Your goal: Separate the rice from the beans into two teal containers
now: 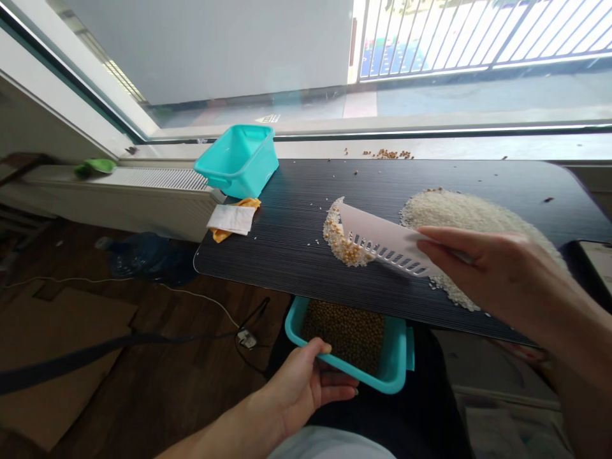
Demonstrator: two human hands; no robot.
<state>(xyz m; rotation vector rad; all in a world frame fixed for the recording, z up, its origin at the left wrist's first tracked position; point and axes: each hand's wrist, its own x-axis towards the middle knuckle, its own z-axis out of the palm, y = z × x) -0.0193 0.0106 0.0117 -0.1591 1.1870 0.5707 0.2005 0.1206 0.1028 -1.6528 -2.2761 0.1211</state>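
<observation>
My right hand (482, 261) grips a white slotted plastic scoop (387, 233) by its near end. The scoop's far edge rests in a small pile of rice mixed with round tan grains (342, 242) on the dark tabletop (287, 248). Beneath my right wrist spreads a larger heap of white rice (473, 213). Below the table's front edge, my left hand (310, 379) holds a turquoise tub (394, 360) by its near rim, thumb over the edge and fingers underneath. Round brown grains (344, 331) cover the tub's bottom; the table hides its far side.
An empty-looking turquoise tub (239, 159) stands at the table's back left, beside a folded white napkin (232, 218) on an orange cloth (220, 236). Loose grains (389, 154) lie along the windowsill. A dark flat object (588, 268) sits at the right. Cables (246, 338) run across the floor.
</observation>
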